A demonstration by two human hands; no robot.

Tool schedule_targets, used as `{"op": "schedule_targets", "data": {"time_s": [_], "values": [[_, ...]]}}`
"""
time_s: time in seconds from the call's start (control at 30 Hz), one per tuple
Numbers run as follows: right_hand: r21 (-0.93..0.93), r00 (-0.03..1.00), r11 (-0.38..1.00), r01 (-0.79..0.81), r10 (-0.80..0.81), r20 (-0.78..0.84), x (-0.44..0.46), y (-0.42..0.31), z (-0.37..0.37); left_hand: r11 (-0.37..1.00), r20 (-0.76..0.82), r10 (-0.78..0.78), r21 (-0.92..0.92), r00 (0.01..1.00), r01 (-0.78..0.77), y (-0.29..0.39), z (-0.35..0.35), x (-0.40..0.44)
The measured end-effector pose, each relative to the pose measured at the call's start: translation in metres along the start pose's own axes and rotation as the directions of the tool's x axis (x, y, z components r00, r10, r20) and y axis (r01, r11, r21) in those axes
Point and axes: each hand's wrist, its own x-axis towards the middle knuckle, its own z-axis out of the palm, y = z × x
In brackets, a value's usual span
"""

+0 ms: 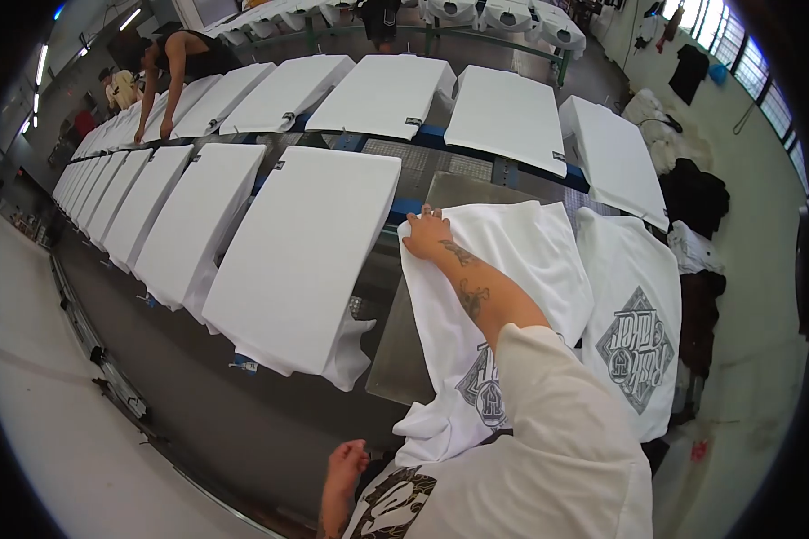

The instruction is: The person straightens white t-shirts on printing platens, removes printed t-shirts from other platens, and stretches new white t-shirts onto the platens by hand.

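Observation:
My right hand reaches out over a white T-shirt and has its fingers curled on the shirt's far left corner. This shirt lies loosely over a bare metal board, and a dark diamond-shaped print shows on it, partly behind my arm. Its near end is bunched up close to my body. My left hand hangs low in front of me, away from the shirts, with its fingers curled in and nothing visible in them. Just right of my arm is another white T-shirt with the same diamond print.
White shirts stretched on boards, such as the nearest one, run in two rows along a blue-framed table. A co-worker leans over the far left boards. Dark and white cloth is piled by the right wall.

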Motion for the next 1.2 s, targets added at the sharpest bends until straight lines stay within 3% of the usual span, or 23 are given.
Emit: {"op": "schedule_targets", "data": {"time_s": [0.1, 0.17, 0.2, 0.27, 0.53, 0.6, 0.73, 0.8, 0.9, 1.1, 1.2], "values": [[0.071, 0.999, 0.997, 0.027, -0.028, 0.018, 0.014, 0.000, 0.003, 1.000, 0.038, -0.011, 0.016, 0.999, 0.011, -0.003, 0.005, -0.001], [0.091, 0.998, 0.995, -0.041, 0.037, 0.044, 0.009, 0.000, -0.003, 0.999, 0.004, 0.023, 0.037, 1.000, -0.023, 0.003, 0.009, -0.003], [0.103, 0.998, 0.994, -0.039, 0.044, -0.049, 0.010, 0.001, 0.007, 0.998, 0.042, 0.014, 0.061, 0.999, -0.016, 0.004, 0.011, -0.003], [0.100, 0.998, 0.994, -0.054, 0.053, 0.015, 0.016, 0.003, 0.016, 0.999, -0.042, 0.025, 0.033, 0.999, -0.023, 0.003, 0.005, -0.002], [0.210, 0.999, 0.977, 0.030, -0.028, -0.016, 0.009, 0.027, 0.005, 0.997, 0.014, 0.008, 0.077, 1.000, -0.009, -0.001, -0.015, 0.014], [0.313, 0.997, 0.950, 0.020, -0.042, 0.062, 0.015, 0.026, 0.000, 0.996, 0.009, 0.021, 0.088, 1.000, -0.022, 0.003, -0.016, 0.017], [0.265, 0.997, 0.963, -0.042, 0.023, 0.075, 0.009, 0.013, 0.001, 0.998, -0.067, 0.009, 0.055, 0.998, -0.006, 0.007, -0.013, 0.011], [0.141, 0.998, 0.988, -0.057, 0.052, 0.041, 0.008, 0.007, 0.007, 0.998, -0.050, 0.015, 0.069, 0.999, -0.011, 0.004, -0.013, 0.007], [0.160, 0.997, 0.985, -0.061, 0.054, 0.049, 0.008, 0.006, 0.016, 0.991, -0.041, -0.001, 0.131, 0.999, 0.007, -0.012, -0.021, 0.005], [0.290, 0.992, 0.954, 0.081, -0.049, -0.114, -0.004, 0.012, 0.019, 0.996, -0.047, 0.031, 0.084, 0.998, -0.027, -0.031, -0.028, 0.000], [0.469, 0.944, 0.879, 0.088, 0.077, -0.322, -0.011, 0.018, 0.035, 0.998, -0.049, 0.000, 0.060, 0.999, 0.003, -0.033, -0.027, -0.003]]}}
